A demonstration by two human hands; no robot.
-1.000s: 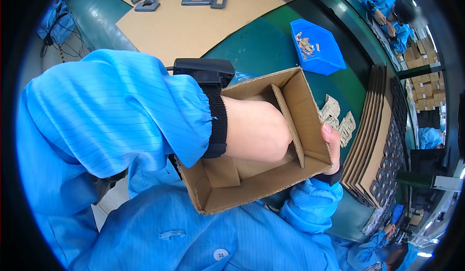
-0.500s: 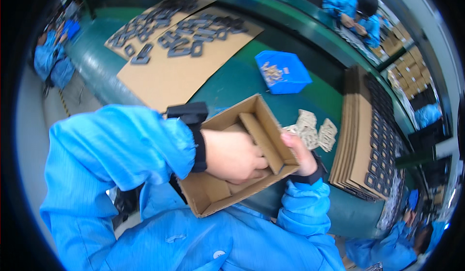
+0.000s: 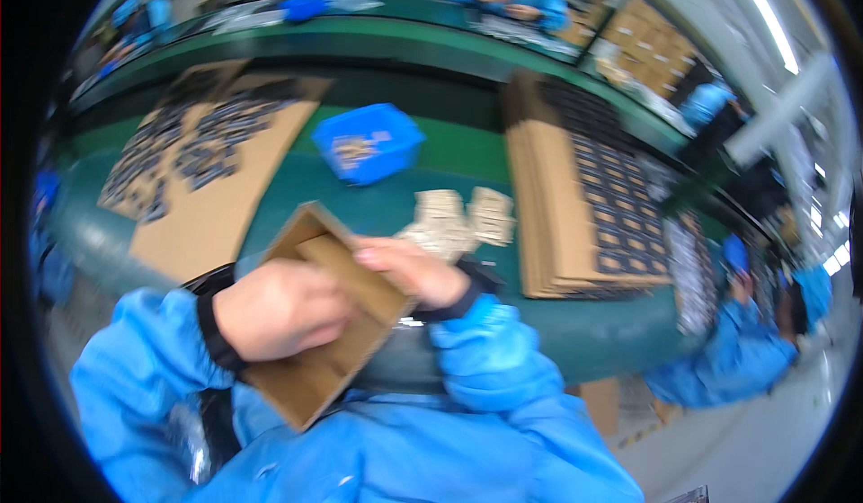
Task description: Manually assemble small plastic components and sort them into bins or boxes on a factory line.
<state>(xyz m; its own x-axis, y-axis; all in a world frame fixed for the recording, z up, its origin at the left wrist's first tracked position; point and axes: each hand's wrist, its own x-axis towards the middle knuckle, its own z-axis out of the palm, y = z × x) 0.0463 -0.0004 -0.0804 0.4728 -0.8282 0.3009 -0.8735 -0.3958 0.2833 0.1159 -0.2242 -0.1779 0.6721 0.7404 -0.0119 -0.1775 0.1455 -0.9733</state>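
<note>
Cardboard box point(image 3: 328, 359) – left hand point(image 3: 280, 310), right hand point(image 3: 415, 272) gripping it

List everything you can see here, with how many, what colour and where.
cardboard box: one, brown, open, held in both hands
bin: one, blue, on the green table beyond the box
green table: one, under everything
small packets: a pile, pale, right of the box
flat cardboard stack: one, brown, at right
cardboard sheet: one, brown, at left, bearing dark parts
other workers: several, blue coats, far side and right
left hand: on the box
right hand: gripping the box's edge
</note>
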